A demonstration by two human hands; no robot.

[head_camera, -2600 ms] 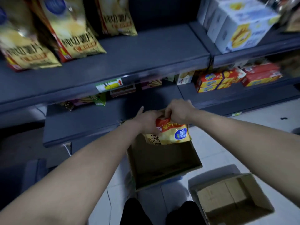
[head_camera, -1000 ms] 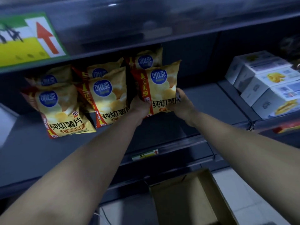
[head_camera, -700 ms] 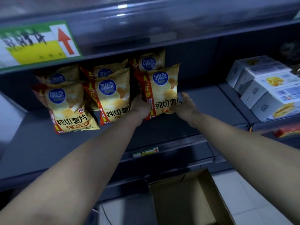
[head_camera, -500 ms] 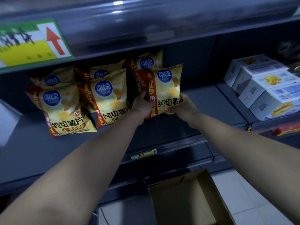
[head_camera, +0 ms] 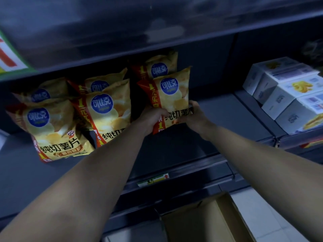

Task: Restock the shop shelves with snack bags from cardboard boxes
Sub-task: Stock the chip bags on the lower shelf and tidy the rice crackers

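1. Chip bag [head_camera: 172, 95] upright over shelf [head_camera: 225, 117], btwn both hands; touching shelf or not, can't tell.
2. L hand [head_camera: 151, 119] grips its lower-left edge; R hand [head_camera: 197, 115] grips lower-right.
3. Label: blue circle "可比克"; lower, "纯切薯片".

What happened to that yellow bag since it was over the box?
The left hand and right hand lifted the chip bag from over the cardboard box up to the shelf, beside the other bags, and still grip its lower corners. The white boxes stayed put.
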